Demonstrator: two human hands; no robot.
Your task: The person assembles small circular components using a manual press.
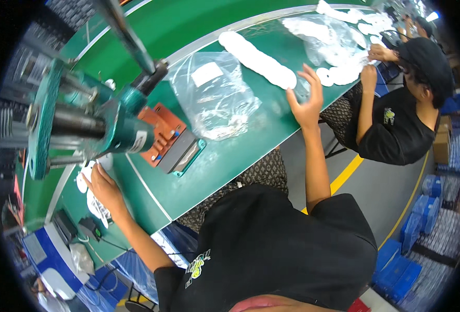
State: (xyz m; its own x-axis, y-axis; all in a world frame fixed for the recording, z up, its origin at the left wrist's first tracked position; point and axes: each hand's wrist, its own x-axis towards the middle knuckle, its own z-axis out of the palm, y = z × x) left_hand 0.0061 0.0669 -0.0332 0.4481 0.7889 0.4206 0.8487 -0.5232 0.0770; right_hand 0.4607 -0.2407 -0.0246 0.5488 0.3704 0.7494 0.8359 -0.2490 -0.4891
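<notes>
The long row of thin white pieces (256, 60) looked soft and bumpy, with round ends, and lay slanted on the green table (230, 161). The right hand (308, 104) was just beside one end, fingers spread wide. Well apart, the left hand (106, 191) was at loose white pieces (94, 205) near a green metal press (121, 132); I couldn't tell if it gripped any.
</notes>
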